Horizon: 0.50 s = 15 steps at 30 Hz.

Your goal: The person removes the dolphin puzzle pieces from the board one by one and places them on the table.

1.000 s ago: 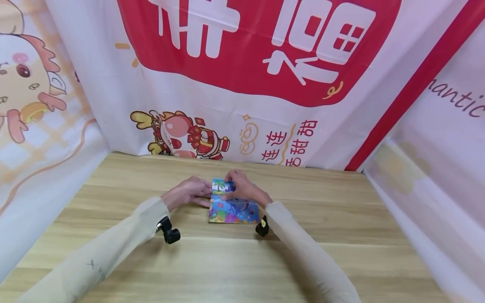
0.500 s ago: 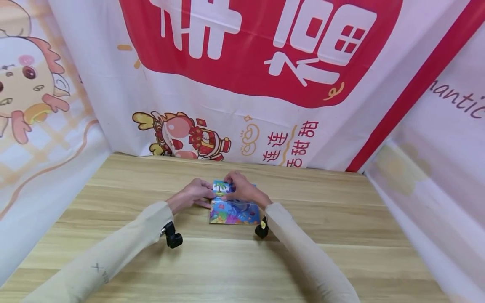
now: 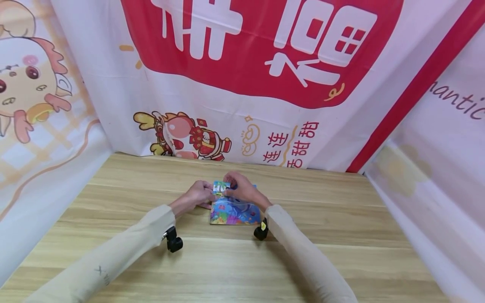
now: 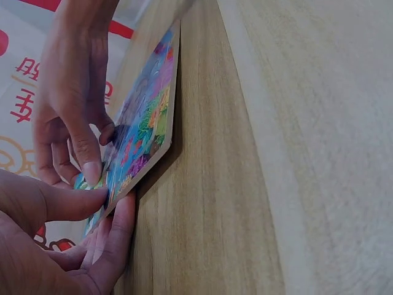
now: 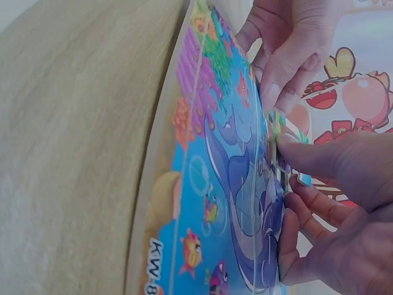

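A thin picture board [image 3: 233, 213] with a blue sea scene lies on the table in the head view. Straight lines run across its glossy face, and a dolphin and "KW-8" show in the right wrist view. My left hand [image 3: 200, 193] grips its left edge, thumb on top and fingers at the underside, clear in the left wrist view. Over the upper part, my right hand [image 3: 244, 188] curls its thumb and fingers at the palm-tree corner [image 5: 277, 126], pinching there. Both thumbs are close together. The right hand hides much of the board's upper half.
The wooden table [image 3: 212, 269] spreads around the board. Behind it hangs a white and red printed cloth [image 3: 250, 92], with more cloth at both sides. Black wrist cameras [image 3: 174, 240] hang below both sleeves.
My left hand has shifted slightly right, its thumb coming over the board's left edge near the right thumb. The right hand stays nearly in place at the upper part.
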{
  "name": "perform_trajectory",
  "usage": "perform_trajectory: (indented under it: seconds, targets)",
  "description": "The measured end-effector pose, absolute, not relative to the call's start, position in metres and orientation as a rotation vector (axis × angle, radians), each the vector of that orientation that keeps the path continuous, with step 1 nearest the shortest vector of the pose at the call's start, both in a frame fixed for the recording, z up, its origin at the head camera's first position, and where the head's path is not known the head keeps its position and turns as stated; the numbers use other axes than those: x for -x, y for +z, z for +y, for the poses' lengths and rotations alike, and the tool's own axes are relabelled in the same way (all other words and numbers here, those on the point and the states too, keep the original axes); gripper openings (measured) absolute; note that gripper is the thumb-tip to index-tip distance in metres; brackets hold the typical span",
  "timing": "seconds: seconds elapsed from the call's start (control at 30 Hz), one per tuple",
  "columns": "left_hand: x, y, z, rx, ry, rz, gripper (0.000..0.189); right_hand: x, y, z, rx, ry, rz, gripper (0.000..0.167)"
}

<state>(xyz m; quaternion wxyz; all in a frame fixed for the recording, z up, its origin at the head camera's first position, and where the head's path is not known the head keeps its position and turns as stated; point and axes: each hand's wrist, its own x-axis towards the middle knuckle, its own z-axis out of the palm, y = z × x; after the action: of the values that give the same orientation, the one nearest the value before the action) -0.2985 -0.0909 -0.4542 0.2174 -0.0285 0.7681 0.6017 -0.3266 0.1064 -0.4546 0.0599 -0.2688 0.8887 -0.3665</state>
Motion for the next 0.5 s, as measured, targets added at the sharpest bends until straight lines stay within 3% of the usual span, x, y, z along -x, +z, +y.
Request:
perform_trajectory:
  seconds: [0.5]
  targets:
    - [0.2955,-0.4583,-0.0881,0.060,1.700,2.171,0.041,0.3219,-0.4583,0.1106,0.524,-1.578,2.539,0.018]
